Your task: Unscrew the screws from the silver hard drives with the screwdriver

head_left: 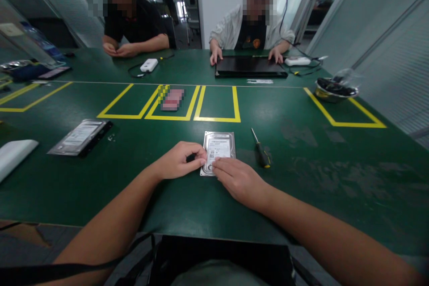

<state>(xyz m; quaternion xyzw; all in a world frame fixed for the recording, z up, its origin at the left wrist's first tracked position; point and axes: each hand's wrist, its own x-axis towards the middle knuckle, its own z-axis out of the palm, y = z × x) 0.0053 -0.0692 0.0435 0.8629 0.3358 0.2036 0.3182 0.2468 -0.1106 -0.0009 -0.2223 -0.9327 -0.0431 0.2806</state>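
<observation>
A silver hard drive (219, 145) with a white label lies flat on the green table (187, 205) in front of me. My left hand (182, 159) is at its left edge, thumb and index fingertips pressed together; whether something small is between them I cannot make out. Resting over the drive's lower right part is my right hand (239, 179), its fingers held together and its fingertips on the label. To the right lies a screwdriver (260, 152) with a black and yellow handle, touched by neither hand.
Another drive (78, 137) lies at the left, near small loose pieces (111, 137) and a white object (15, 156). Yellow tape frames (217, 120) cross the table. Opposite, one person handles a black panel (251, 66); another sits left. A bowl (336, 90) stands right.
</observation>
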